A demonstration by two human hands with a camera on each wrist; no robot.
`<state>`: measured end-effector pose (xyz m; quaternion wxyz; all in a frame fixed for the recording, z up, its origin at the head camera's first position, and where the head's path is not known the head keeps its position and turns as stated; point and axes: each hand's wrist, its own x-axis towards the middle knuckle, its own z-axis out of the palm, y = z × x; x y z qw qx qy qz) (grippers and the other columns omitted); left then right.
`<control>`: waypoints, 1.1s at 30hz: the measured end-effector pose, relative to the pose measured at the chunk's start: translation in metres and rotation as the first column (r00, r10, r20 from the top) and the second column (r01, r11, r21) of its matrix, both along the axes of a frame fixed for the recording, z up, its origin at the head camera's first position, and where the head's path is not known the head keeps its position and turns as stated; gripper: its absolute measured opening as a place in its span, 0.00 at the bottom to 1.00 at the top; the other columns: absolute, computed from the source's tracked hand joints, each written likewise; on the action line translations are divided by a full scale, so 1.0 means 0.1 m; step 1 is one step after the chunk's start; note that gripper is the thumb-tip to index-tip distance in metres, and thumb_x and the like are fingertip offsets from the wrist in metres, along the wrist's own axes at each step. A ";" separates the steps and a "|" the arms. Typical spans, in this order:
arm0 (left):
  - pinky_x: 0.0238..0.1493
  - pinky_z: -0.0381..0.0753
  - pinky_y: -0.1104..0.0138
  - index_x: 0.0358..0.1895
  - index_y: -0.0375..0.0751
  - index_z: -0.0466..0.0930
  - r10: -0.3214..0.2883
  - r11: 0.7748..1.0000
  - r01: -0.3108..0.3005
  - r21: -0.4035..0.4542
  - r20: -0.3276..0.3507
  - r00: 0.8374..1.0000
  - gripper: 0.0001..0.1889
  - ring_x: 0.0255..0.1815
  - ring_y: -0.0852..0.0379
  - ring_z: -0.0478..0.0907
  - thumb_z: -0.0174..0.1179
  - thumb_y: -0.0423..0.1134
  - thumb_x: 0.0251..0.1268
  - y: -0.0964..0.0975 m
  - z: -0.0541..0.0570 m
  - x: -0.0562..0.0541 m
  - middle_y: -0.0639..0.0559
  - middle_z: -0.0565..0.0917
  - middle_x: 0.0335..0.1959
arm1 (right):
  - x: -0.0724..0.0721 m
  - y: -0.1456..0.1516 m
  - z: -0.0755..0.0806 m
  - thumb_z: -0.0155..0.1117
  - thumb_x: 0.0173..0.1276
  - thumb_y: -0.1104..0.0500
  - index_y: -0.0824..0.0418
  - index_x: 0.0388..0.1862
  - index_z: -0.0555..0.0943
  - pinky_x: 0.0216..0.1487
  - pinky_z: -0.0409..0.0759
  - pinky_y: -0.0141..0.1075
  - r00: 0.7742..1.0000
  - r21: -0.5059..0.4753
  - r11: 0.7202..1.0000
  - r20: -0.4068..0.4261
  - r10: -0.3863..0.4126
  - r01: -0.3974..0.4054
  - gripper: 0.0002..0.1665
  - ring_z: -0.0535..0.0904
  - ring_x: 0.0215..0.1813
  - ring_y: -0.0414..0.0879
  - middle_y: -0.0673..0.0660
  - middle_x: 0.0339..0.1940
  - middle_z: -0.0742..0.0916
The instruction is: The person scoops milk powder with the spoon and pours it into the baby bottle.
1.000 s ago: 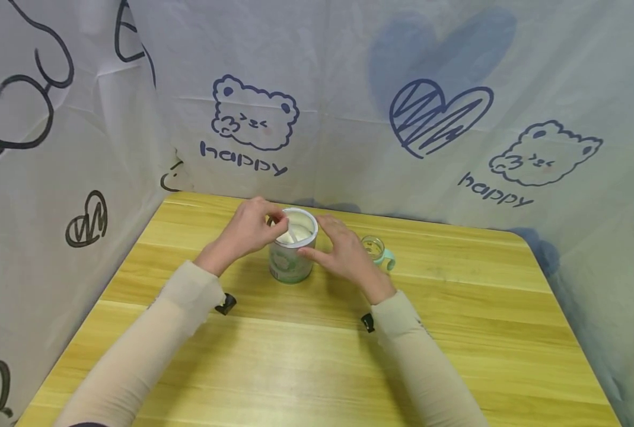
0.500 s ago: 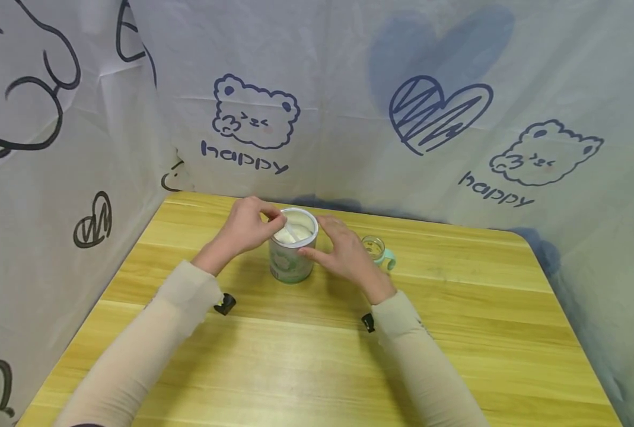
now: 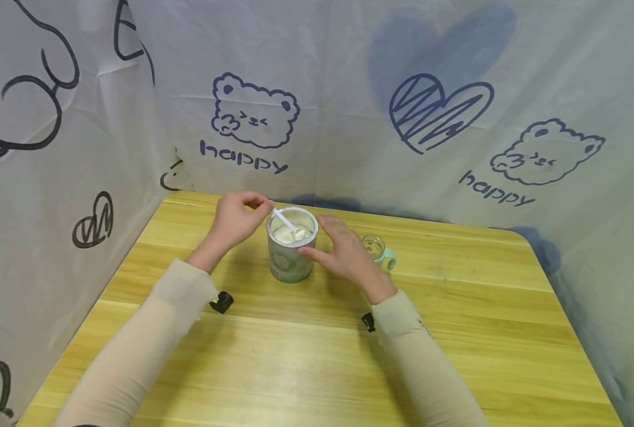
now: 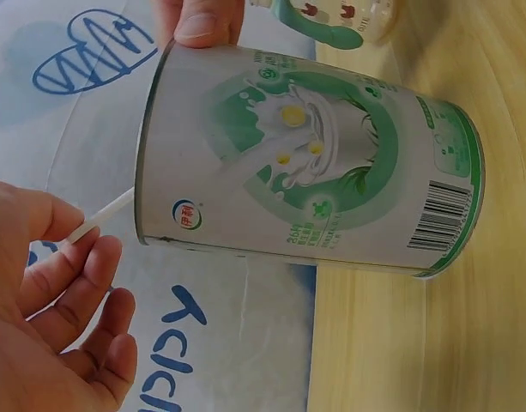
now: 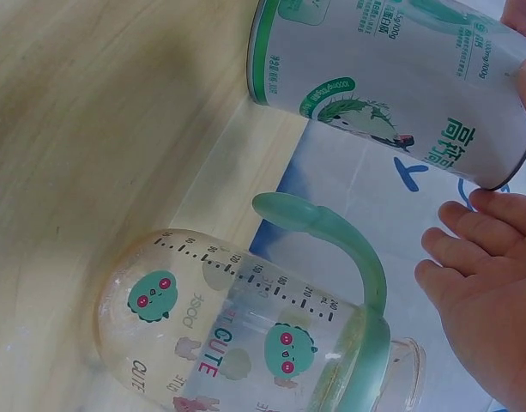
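A white and green milk powder can (image 3: 290, 265) stands upright on the table without a lid, pale powder (image 3: 283, 236) inside. My left hand (image 3: 233, 220) is just left of its rim and pinches the thin white handle of a scoop (image 3: 283, 219) between thumb and fingertips. The scoop slants down into the can, with white powder at its lower end. In the left wrist view the handle (image 4: 108, 212) crosses the rim and its lower part is hidden by the can wall. My right hand (image 3: 346, 252) holds the can's upper right side, thumb in front and fingers behind.
Right of the can, partly behind my right hand, stands a clear baby bottle (image 5: 237, 318) with a mint green handle (image 5: 348, 236), its top uncovered. The wooden table (image 3: 295, 356) meets a printed cloth (image 3: 343, 148) at the back and left.
My left hand has moved left and slightly up, drawing the scoop higher, so more of its handle and the powder at its end show. My right hand and the can have stayed put.
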<state>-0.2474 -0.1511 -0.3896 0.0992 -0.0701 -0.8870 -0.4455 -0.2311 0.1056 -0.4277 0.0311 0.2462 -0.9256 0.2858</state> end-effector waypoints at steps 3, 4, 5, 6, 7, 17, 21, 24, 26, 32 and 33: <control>0.43 0.78 0.60 0.46 0.39 0.91 0.010 1.000 -0.010 0.028 0.024 1.000 0.16 0.47 0.45 0.84 0.63 0.47 0.73 -0.04 0.00 -0.01 0.42 0.92 0.45 | 0.00 0.00 0.00 0.70 0.70 0.35 0.56 0.82 0.68 0.80 0.66 0.60 1.000 0.001 1.000 0.005 -0.001 0.001 0.49 0.67 0.82 0.60 0.62 0.80 0.74; 0.42 0.78 0.61 0.46 0.38 0.91 0.012 0.999 -0.013 0.034 0.030 0.999 0.16 0.47 0.45 0.83 0.62 0.47 0.74 -0.05 0.00 -0.01 0.41 0.92 0.45 | 0.00 0.00 0.00 0.70 0.70 0.35 0.56 0.82 0.68 0.79 0.66 0.60 1.000 0.001 1.000 0.006 -0.001 0.001 0.49 0.67 0.82 0.60 0.62 0.80 0.74; 0.42 0.78 0.61 0.47 0.38 0.91 0.015 0.999 -0.016 0.039 0.035 0.999 0.16 0.47 0.45 0.83 0.63 0.48 0.73 -0.05 0.00 -0.01 0.41 0.92 0.45 | 0.00 0.00 0.00 0.70 0.70 0.35 0.56 0.82 0.68 0.79 0.67 0.60 1.000 0.002 1.000 0.007 0.000 0.000 0.49 0.67 0.82 0.60 0.62 0.80 0.74; 0.43 0.78 0.61 0.47 0.38 0.91 0.014 0.999 -0.016 0.041 0.037 0.999 0.16 0.47 0.46 0.83 0.63 0.48 0.74 -0.06 -0.01 -0.01 0.41 0.92 0.45 | 0.00 0.00 0.00 0.70 0.70 0.34 0.56 0.82 0.67 0.79 0.67 0.60 1.000 0.003 1.000 0.008 0.001 -0.001 0.49 0.67 0.82 0.60 0.62 0.80 0.74; 0.43 0.78 0.61 0.47 0.37 0.91 0.011 0.999 -0.012 0.040 0.034 0.999 0.16 0.48 0.45 0.84 0.63 0.47 0.74 -0.06 -0.01 -0.01 0.41 0.92 0.45 | 0.00 0.00 0.00 0.69 0.70 0.34 0.55 0.82 0.67 0.79 0.67 0.60 1.000 0.004 1.000 0.009 0.002 -0.002 0.49 0.67 0.82 0.60 0.62 0.81 0.74; 0.49 0.78 0.53 0.45 0.36 0.89 -0.153 0.973 0.106 -0.207 -0.228 0.962 0.11 0.46 0.44 0.81 0.63 0.40 0.76 -0.02 -0.05 -0.02 0.42 0.91 0.44 | -0.01 -0.01 0.00 0.69 0.70 0.34 0.55 0.82 0.67 0.80 0.65 0.60 1.000 0.005 1.000 0.015 0.001 -0.002 0.49 0.66 0.83 0.60 0.61 0.81 0.73; 0.53 0.79 0.51 0.44 0.36 0.88 -0.264 0.920 0.141 -0.367 -0.313 0.912 0.09 0.49 0.43 0.81 0.64 0.39 0.76 0.00 -0.06 -0.03 0.42 0.91 0.44 | -0.02 0.00 0.00 0.69 0.71 0.34 0.55 0.82 0.67 0.80 0.66 0.60 1.000 0.005 1.000 0.005 0.005 -0.005 0.49 0.67 0.82 0.59 0.61 0.80 0.74; 0.55 0.79 0.50 0.45 0.36 0.89 -0.313 0.888 0.159 -0.431 -0.314 0.897 0.10 0.51 0.42 0.80 0.64 0.40 0.76 0.02 -0.06 -0.02 0.42 0.90 0.45 | -0.02 0.00 -0.01 0.69 0.71 0.34 0.55 0.82 0.67 0.79 0.67 0.60 1.000 0.007 1.000 0.003 0.006 -0.006 0.49 0.68 0.82 0.59 0.60 0.80 0.74; 0.55 0.78 0.50 0.46 0.35 0.89 -0.329 0.875 0.168 -0.455 -0.304 0.894 0.11 0.51 0.42 0.79 0.64 0.40 0.76 0.03 -0.05 -0.01 0.41 0.90 0.46 | -0.02 0.00 -0.01 0.69 0.71 0.34 0.55 0.82 0.67 0.80 0.67 0.60 1.000 0.009 1.000 0.005 0.004 -0.004 0.49 0.68 0.82 0.59 0.60 0.80 0.74; 0.50 0.77 0.53 0.44 0.34 0.88 -0.336 0.865 0.200 -0.460 -0.235 0.912 0.12 0.46 0.44 0.77 0.62 0.41 0.77 0.07 -0.01 0.00 0.41 0.88 0.43 | -0.02 0.01 -0.01 0.69 0.71 0.34 0.56 0.82 0.66 0.79 0.66 0.60 1.000 0.013 1.000 0.011 0.000 0.000 0.50 0.67 0.82 0.60 0.61 0.81 0.73; 0.49 0.77 0.53 0.43 0.34 0.88 -0.337 0.866 0.209 -0.454 -0.222 0.915 0.12 0.45 0.44 0.77 0.62 0.40 0.78 0.08 0.00 0.00 0.42 0.88 0.42 | -0.02 0.01 -0.01 0.68 0.71 0.34 0.56 0.82 0.66 0.79 0.66 0.60 1.000 0.013 1.000 0.011 0.000 0.000 0.50 0.67 0.82 0.60 0.61 0.81 0.73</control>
